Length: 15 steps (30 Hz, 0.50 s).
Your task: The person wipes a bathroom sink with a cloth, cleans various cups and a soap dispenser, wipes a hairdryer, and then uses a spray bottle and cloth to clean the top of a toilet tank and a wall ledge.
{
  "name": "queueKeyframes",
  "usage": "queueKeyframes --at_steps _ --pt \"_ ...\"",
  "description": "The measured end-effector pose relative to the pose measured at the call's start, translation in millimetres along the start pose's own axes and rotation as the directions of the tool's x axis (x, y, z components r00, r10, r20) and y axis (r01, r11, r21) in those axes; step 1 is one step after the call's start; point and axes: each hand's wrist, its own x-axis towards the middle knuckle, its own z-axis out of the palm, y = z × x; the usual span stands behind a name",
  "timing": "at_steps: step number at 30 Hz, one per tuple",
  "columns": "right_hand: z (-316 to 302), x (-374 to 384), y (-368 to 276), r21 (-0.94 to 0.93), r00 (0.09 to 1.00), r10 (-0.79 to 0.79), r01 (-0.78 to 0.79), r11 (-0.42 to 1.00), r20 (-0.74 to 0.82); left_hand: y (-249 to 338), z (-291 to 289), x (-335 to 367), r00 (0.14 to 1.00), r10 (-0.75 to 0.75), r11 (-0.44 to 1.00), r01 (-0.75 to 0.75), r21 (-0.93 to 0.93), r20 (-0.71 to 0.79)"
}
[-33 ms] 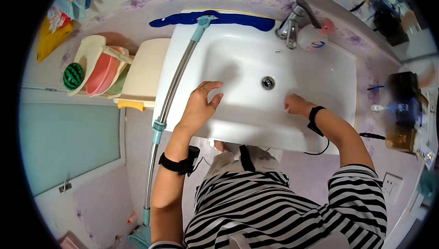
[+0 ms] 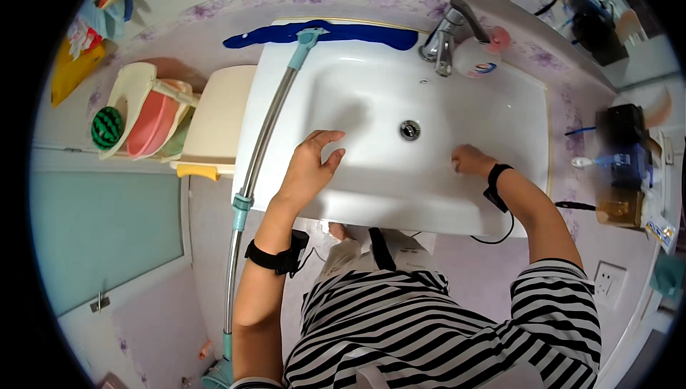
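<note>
My left hand [image 2: 311, 169] hovers over the left part of a white sink [image 2: 364, 196], open, with thumb and fingers apart and nothing between them. Over the right part of the basin is my right hand [image 2: 473, 161], its fingers curled in; nothing shows in them. Between the hands lies the round metal drain [image 2: 409, 130]. A chrome faucet [image 2: 444, 42] stands at the sink's back edge, beside a clear soap bottle with a pink top [image 2: 477, 56]. Left of my left hand leans a mop's metal pole [image 2: 268, 128]; its blue flat head [image 2: 368, 35] rests along the back edge.
A cream cabinet or bin [image 2: 225, 117] stands left of the sink, near a rack with a pink basin [image 2: 152, 124] and a watermelon-patterned ball [image 2: 107, 127]. On the right are toothbrush holders [image 2: 629, 164] and a wall socket [image 2: 609, 282]. A mirror hangs at the upper right.
The whole view has shifted slightly. My right hand has moved a little to the right, away from the drain. My left hand keeps nearly the same place and shape.
</note>
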Motion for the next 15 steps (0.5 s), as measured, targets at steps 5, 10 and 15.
queueKeyframes --at_steps 5,10,15 --pt "-12.9 -34.4 45.2 0.204 0.786 0.440 -0.390 0.898 -0.434 3.5 18.3 13.9 0.997 0.012 0.999 -0.010 -0.030 0.076" --pt "15.2 1.5 -31.3 0.263 0.755 0.635 -0.587 0.766 -0.164 5.0 32.7 26.6 0.992 -0.056 0.995 0.065 -0.076 0.116" --pt "1.7 42.2 -56.0 0.363 0.957 0.286 -0.254 0.896 -0.036 19.0 42.9 44.4 0.978 -0.106 0.989 0.123 -0.087 0.178"
